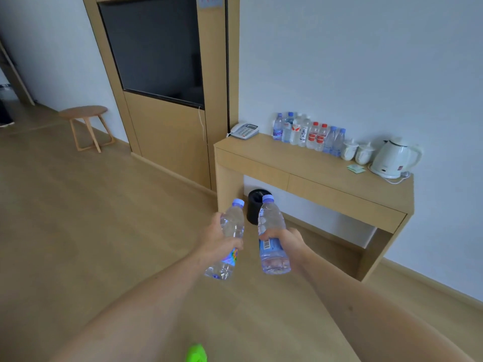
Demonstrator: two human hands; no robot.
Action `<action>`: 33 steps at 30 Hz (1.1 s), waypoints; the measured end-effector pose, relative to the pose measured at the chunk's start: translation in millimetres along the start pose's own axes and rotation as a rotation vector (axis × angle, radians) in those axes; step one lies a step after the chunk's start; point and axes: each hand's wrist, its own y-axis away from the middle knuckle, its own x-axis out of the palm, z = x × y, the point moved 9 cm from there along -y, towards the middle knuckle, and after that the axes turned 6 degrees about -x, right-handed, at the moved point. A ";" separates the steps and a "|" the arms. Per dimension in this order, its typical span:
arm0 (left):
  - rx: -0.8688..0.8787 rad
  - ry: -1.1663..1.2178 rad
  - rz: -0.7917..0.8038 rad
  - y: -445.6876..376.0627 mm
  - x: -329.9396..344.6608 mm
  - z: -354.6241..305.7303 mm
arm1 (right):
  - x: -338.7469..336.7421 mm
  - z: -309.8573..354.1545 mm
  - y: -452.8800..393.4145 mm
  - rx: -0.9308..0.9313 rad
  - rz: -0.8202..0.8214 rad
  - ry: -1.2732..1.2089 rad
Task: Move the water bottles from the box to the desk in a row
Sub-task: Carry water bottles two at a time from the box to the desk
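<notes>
Fingers wrapped round two clear blue-capped plastic bottles (271, 233), caps toward twelve; pale wooden desk (313, 176) at one o'clock (right hand (286, 237) nearer, left hand (217, 239) behind).

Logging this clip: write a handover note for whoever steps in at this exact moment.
Left hand: shut on left bottle, held above the floor.
Right hand: shut on right bottle, also in the air.
Done: row of bottles stands on the desk, between phone and cups.
Left: set both down in the row. Box not in view.
</notes>
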 end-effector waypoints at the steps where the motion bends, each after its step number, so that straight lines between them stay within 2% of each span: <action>1: 0.004 0.004 0.023 -22.2 -0.4 -1.2 | 3.1 4.4 -18.0 0.003 -0.021 -0.006; 12: 0.084 -0.087 0.127 -258.8 -67.9 -68.4 | 62.7 109.7 -207.4 -0.049 -0.172 -0.081; 19: 0.039 -0.032 0.155 -368.4 -75.3 -76.3 | 84.6 136.7 -300.2 -0.026 -0.223 -0.167; 26: -0.018 -0.046 0.176 -477.1 -61.6 -75.6 | 94.0 157.0 -422.0 -0.019 -0.176 -0.183; 33: -0.050 -0.058 0.112 -613.6 -54.8 -128.8 | 88.6 208.1 -560.0 -0.014 -0.110 -0.239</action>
